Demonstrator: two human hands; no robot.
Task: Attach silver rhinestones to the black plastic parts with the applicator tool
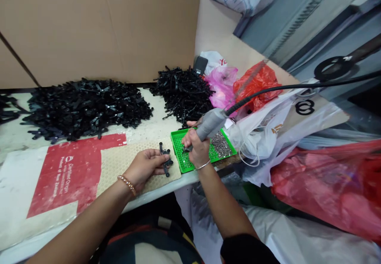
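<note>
My left hand [147, 165] is closed on a small black plastic part [166, 164] with several short arms, held above a beige textured mat [119, 163]. My right hand [195, 147] is wrapped round a grey corded electric screwdriver [211, 123], tilted with its tip pointing down and to the left. Its tip is over the left half of a green perforated tray [181, 167], partly hidden by my fingers. Small shiny metal screws [220, 144] lie heaped in the tray's right half, and a few are scattered at its left.
A large heap of black plastic parts [89, 109] lies at the back left, a smaller heap [184, 91] behind the tray. Pink [222, 83] and red plastic bags [257, 85] stand to the right. The black cable [297, 85] runs off rightward. A cardboard wall [98, 30] closes the back.
</note>
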